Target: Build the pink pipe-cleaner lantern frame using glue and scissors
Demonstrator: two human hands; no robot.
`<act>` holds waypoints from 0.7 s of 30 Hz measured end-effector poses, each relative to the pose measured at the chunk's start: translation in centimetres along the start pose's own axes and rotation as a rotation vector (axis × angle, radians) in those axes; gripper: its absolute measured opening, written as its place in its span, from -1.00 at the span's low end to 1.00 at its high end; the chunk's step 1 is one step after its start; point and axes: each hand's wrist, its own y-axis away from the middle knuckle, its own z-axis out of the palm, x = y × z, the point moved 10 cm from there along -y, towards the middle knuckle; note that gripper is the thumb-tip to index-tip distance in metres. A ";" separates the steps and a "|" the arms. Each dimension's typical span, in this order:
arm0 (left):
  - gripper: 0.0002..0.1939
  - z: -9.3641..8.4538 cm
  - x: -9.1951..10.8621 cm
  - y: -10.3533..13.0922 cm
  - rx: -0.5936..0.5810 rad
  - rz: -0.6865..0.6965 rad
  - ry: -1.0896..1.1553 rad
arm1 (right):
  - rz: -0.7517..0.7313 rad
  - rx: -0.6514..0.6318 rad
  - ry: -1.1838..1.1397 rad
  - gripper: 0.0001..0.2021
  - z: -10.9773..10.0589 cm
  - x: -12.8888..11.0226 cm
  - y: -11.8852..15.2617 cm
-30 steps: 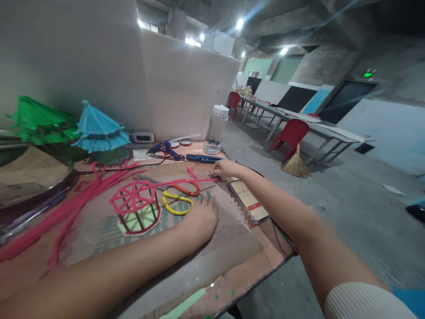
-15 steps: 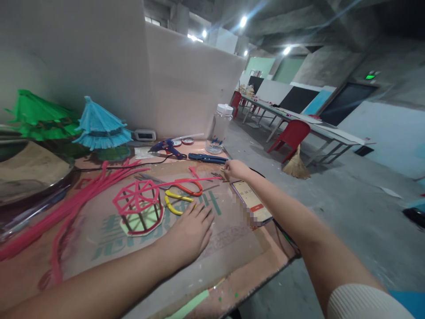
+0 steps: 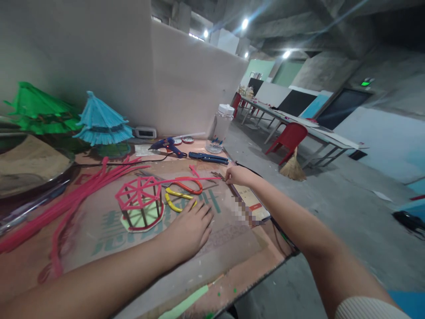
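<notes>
My left hand (image 3: 191,228) lies palm down on the board (image 3: 232,239) with its fingers spread, close to the yellow-handled scissors (image 3: 177,201). At the far right of the board, my right hand (image 3: 237,176) has its fingertips pinched beside some small brown sticks (image 3: 217,176); what is between them is too small to tell. A phone (image 3: 250,204) lies under my right forearm. Left of my left hand stands a small octagonal frame (image 3: 139,204) with a pink top, dark posts and a pale green base. Red-orange scissor handles (image 3: 191,184) lie behind the yellow ones.
Pink strips (image 3: 73,195) lie at the left, near a large bowl (image 3: 33,173). Green (image 3: 46,110) and blue (image 3: 102,122) roofed models stand behind. A glue gun (image 3: 168,146), blue pliers (image 3: 208,158) and a clear bottle (image 3: 219,128) are along the back.
My right hand has shifted slightly down and right, near the brown sticks. My left hand stays flat. The camera view has turned slightly.
</notes>
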 end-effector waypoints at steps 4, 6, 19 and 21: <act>-0.57 0.0 0.0 0.0 -0.004 -0.006 0.003 | -0.014 0.012 -0.018 -0.66 0.0 -0.7 0.4; -0.58 -0.1 0.0 0.0 0.005 -0.004 0.003 | -0.023 0.039 -0.039 -0.69 -0.5 -1.1 0.4; -0.57 -0.2 0.0 0.0 -0.063 -0.012 0.023 | 0.024 0.455 -0.215 -0.73 -8.8 -2.8 6.5; -0.56 -0.2 0.0 0.0 -0.071 -0.012 0.023 | 0.037 0.493 -0.263 -0.59 -8.1 -1.5 9.8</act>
